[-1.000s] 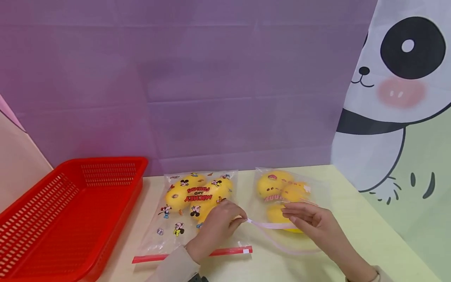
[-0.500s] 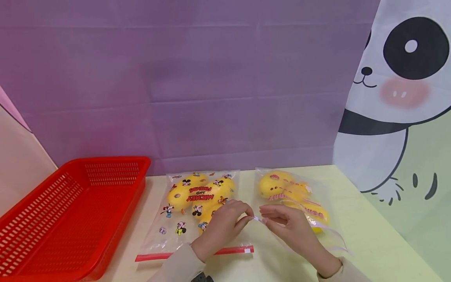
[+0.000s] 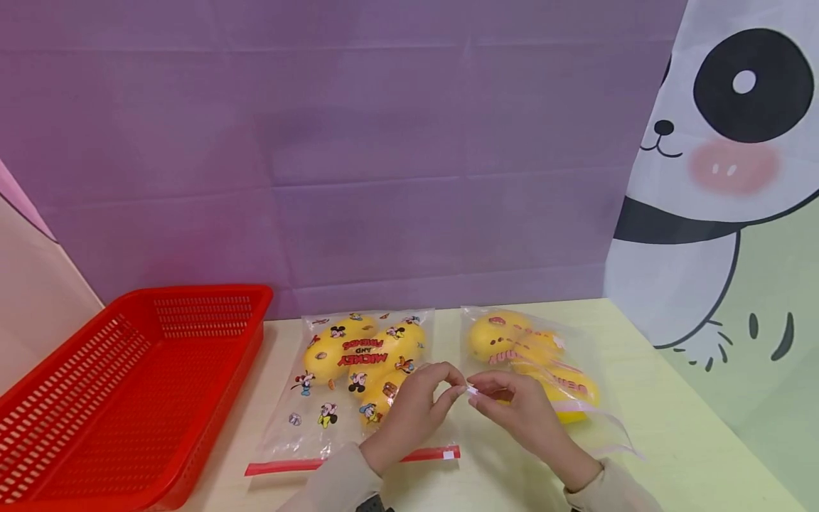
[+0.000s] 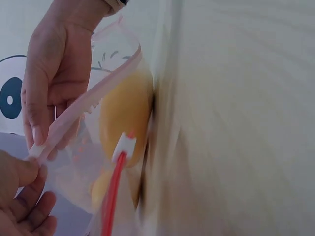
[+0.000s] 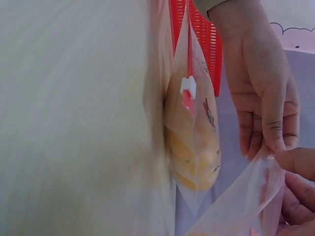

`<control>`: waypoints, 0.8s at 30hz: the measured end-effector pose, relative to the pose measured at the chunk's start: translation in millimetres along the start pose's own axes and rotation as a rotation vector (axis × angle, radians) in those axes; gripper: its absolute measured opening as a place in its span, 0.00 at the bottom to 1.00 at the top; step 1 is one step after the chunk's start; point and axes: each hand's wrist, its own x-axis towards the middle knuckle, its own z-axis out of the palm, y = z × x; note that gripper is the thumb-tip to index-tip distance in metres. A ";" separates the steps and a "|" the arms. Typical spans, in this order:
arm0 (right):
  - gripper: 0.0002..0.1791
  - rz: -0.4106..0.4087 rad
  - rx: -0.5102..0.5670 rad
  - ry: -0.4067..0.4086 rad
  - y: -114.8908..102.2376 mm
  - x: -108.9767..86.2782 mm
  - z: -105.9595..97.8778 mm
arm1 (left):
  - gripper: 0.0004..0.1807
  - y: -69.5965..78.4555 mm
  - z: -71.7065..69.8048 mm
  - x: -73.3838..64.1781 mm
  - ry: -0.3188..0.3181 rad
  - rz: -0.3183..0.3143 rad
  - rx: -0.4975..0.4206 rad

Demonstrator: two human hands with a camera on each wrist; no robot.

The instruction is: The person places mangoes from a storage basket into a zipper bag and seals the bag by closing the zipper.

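Observation:
My left hand (image 3: 419, 405) pinches the upper left corner of the right-hand zip bag's opening, beside its small white slider (image 3: 472, 390). Thumb and fingers of my right hand (image 3: 521, 412) pinch at the slider, close against the left fingertips. This clear zip bag (image 3: 604, 387) has a pale pink zip strip (image 4: 93, 93), lifted off the table at the held corner and sagging apart toward the right. Several smooth yellow rounded items (image 3: 499, 334) lie inside it. A second zip bag (image 3: 281, 419), printed with cartoon figures and also holding yellow rounded items, lies flat under my left forearm.
A red plastic basket (image 3: 147, 398) with slotted walls stands at the left. The second bag's red zip strip (image 3: 281, 467) faces the near side, its white slider (image 3: 450, 454) at the right end. A purple cloth (image 3: 365, 156) hangs behind the pale table (image 3: 691, 455).
My right hand has come left from the middle of the pink strip to the held corner and now pinches there. The left hand has shifted slightly right, still gripping the corner.

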 end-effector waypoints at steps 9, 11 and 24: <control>0.07 0.062 0.137 0.063 8.2 3.3 4.8 | 0.02 -1.7 8.2 -1.1 0.074 -0.044 -0.124; 0.07 0.073 0.147 0.069 8.3 3.1 5.7 | 0.02 -1.7 9.5 -1.7 0.083 -0.048 -0.139; 0.07 0.161 0.180 0.099 2.4 3.8 7.1 | 0.03 0.2 14.4 -0.5 0.095 -0.109 -0.185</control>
